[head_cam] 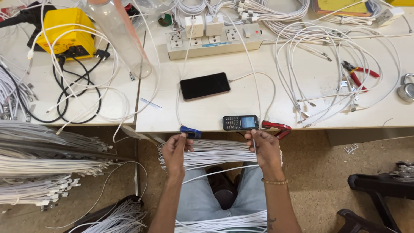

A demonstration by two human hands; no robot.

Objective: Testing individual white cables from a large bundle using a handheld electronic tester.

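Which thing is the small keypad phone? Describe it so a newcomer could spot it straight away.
Find the white table and follow its front edge to just above the right hand. The small keypad phone lies there, dark with buttons and a lit screen, unlike the larger blank smartphone behind it.

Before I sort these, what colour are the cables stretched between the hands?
White, seen in the head view: the cable bundle spans left hand to right hand.

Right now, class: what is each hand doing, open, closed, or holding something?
Left hand: closed, pinching a white cable.
Right hand: closed, pinching another white cable end.
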